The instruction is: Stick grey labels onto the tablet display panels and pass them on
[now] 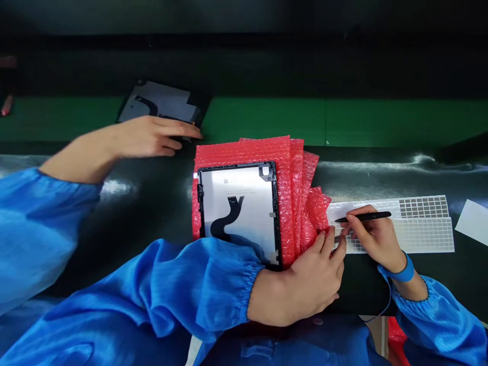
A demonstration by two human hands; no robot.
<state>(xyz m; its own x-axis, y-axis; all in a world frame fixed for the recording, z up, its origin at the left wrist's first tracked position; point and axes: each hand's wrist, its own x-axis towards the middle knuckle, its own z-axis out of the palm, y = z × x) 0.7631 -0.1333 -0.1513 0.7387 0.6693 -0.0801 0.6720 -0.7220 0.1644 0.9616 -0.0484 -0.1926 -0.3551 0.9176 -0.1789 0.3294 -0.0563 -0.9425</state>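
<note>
My left hand point(301, 290) reaches across the middle, its fingers stretched out over the near end of a white sheet of small square labels point(423, 236) and the edge of the red bubble wrap point(284, 203). In my right hand point(375, 236) is a slim black pointed tool point(368, 216); whether it is tweezers or a pen I cannot tell. Its tip points left over the sheet, close to my left fingertips. A display panel point(251, 218) with a black frame and dark ribbon cable lies on the stacked bubble wrap. My left sleeve hides its lower part.
From the left, a co-worker's hand point(147, 137) reaches to a second display panel point(163, 99) on the green strip point(263, 119). White paper point(475, 221) lies at the right edge. A blue strap point(402, 269) with a cord circles my right wrist.
</note>
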